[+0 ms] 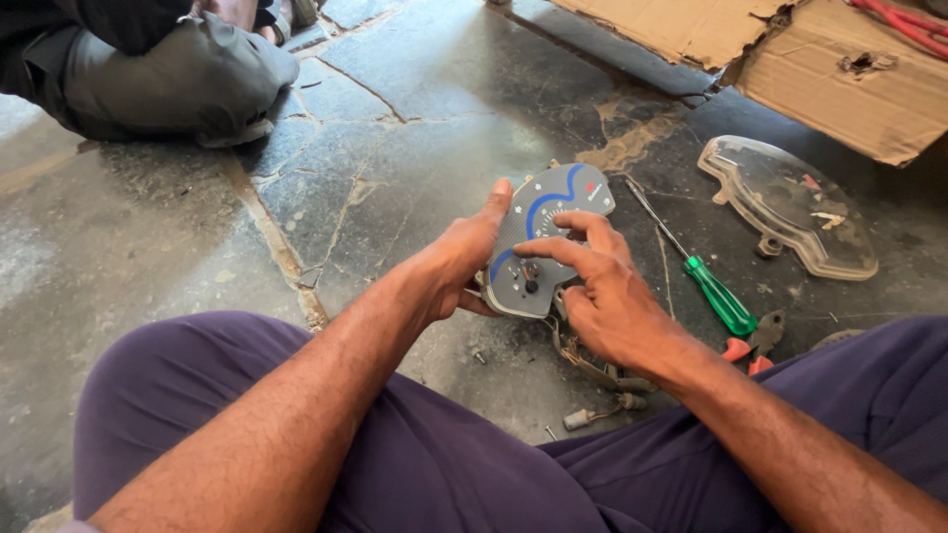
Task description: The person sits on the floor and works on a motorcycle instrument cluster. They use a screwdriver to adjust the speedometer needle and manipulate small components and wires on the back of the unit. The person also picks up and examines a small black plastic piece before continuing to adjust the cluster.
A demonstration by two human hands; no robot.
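Over the lap, just above the stone floor (pixel 148 247), sits the action: a grey gauge face panel (pixel 538 242) w/ blue arcs, held up between both hands. Left hand (pixel 464 266) is wrapped round the panel's left edge, thumb up along the rim, fingers behind, so a firm pinch on the plate. Right hand (pixel 602 296) hovers on the front, fingers spread and fingertips (pixel 568 219) resting on the dial area; it touches the face but isn't clamped on it. Panel looks thin, light, flat plastic, prob. a bit flexy and easy to crack or scratch on the printed side, so edges are the place to hold, not the dial or small knob. Wires w/ connectors (pixel 592 370) dangle below it, may tug. On the floor to the right: green-handled screwdriver (pixel 706 286), red-handled pliers (pixel 755 345), and a clear plastic cover (pixel 790 202) well apart. Cardboard (pixel 839 69) lies top right. Another person's knee (pixel 168 74) shows top left.
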